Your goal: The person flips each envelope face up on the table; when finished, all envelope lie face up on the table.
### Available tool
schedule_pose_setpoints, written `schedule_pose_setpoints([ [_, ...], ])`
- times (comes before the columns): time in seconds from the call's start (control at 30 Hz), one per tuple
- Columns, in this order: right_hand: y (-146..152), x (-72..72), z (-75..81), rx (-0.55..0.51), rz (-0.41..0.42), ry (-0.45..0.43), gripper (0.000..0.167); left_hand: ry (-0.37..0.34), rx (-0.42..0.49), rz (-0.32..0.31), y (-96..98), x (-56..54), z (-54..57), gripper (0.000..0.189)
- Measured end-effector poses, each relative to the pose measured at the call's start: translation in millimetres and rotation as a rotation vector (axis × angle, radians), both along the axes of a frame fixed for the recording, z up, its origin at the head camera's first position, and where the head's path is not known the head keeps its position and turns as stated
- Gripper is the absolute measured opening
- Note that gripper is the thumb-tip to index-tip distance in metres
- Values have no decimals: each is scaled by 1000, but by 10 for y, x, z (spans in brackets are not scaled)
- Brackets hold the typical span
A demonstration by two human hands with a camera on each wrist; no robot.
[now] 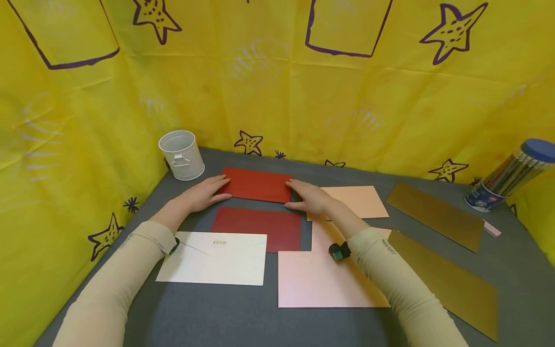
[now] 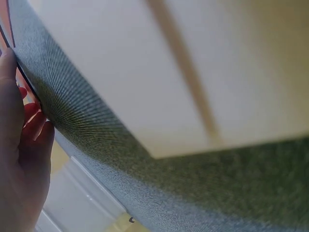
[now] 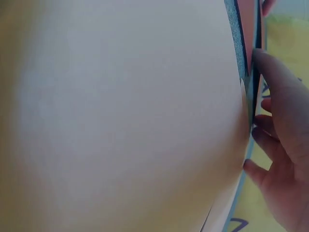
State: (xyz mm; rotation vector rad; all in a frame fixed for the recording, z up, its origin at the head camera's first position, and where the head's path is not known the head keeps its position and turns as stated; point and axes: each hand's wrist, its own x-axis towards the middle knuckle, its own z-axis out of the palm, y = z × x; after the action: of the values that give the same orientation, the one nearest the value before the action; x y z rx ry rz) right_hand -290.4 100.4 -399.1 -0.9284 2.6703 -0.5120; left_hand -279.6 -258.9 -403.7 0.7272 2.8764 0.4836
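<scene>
Left hand (image 1: 204,194), right hand (image 1: 310,197), red paper (image 1: 257,185) between

Head: the table (image 1: 217,318) was looked down on from above its near side, facing the far yellow cloth (image 1: 269,101).
Left wrist: the white envelope (image 2: 116,63) was looked across sideways from very close, the left hand (image 2: 21,154) caught at frame left.
Right wrist: the pink sheet (image 3: 130,96) was faced equally closely, the right hand (image 3: 289,145) caught at frame right.
Head and left wrist: left hand, white envelope and white bucket (image 1: 188,167) were shared.
Head and right wrist: right hand, pink sheet and yellow cloth were shared.
</scene>
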Motion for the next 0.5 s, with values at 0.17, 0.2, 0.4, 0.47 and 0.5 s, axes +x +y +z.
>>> schedule_pose_setpoints([
  [0.17, -2, 13, 6, 58, 18, 54, 75, 14, -26, 1, 15, 15, 7, 66],
  [0.2, -3, 15, 10, 76, 24, 68, 75, 10, -35, 7, 16, 17, 11, 66],
  [0.4, 7, 17, 19, 134, 72, 155, 68, -6, -66, 24, 16, 11, 30, 72],
  [0.47, 17, 19, 24, 124, 91, 191, 64, 8, -61, 15, 9, 4, 26, 73],
  [0.5, 22, 20, 29, 114, 96, 210, 62, 20, -51, 10, 3, -1, 22, 73],
])
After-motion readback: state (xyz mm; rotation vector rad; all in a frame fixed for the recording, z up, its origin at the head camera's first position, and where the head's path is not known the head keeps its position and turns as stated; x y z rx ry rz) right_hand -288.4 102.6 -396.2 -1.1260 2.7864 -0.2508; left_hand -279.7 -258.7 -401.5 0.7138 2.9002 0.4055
